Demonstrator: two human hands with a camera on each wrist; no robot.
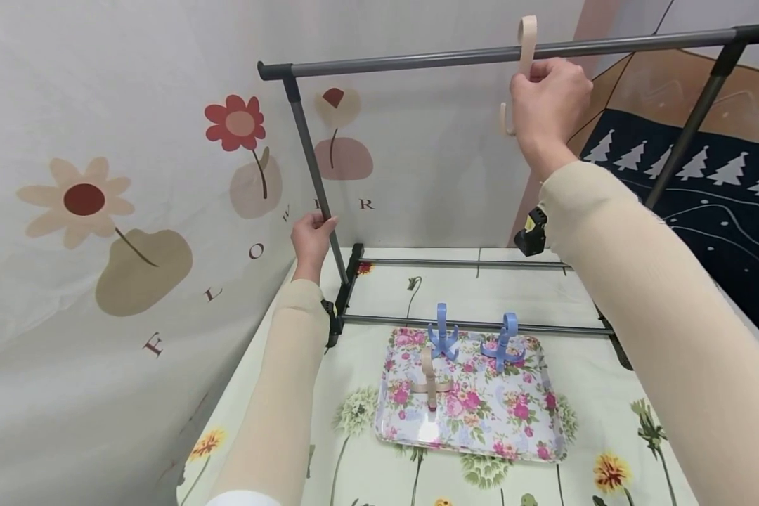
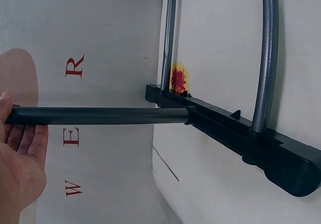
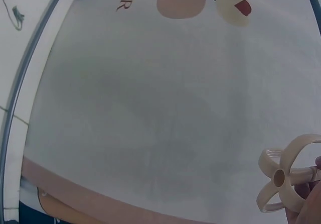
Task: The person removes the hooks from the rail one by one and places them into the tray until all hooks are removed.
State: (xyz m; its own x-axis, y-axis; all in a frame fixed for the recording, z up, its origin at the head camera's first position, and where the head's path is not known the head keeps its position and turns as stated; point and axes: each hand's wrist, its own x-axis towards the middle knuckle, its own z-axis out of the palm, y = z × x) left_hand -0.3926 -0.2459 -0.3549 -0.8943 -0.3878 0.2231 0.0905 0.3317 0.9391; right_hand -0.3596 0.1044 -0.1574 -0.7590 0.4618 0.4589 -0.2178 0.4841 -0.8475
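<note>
My right hand [image 1: 552,105] holds a beige multi-prong hanging hook [image 1: 528,35] at the top rail [image 1: 405,62] of a grey metal clothes rack. The hook's curved top loops over the rail, and part of its stem is hidden by my fingers. Its curled prongs [image 3: 273,202] fan out from a round hub in the right wrist view. Lower down, my left hand [image 1: 312,242] grips the rack's left upright post [image 1: 306,144], with the thumb on one side and fingers on the other. That post [image 2: 100,115] runs into a black foot [image 2: 220,129] in the left wrist view.
A flower-patterned tray [image 1: 411,430] lies on the floral tablecloth [image 1: 341,478] in front of the rack. On it are a blue hook [image 1: 443,341], another blue hook [image 1: 502,346] and a beige hook [image 1: 431,385]. Lower crossbars [image 1: 417,322] join the feet. Printed curtains [image 1: 133,63] hang behind.
</note>
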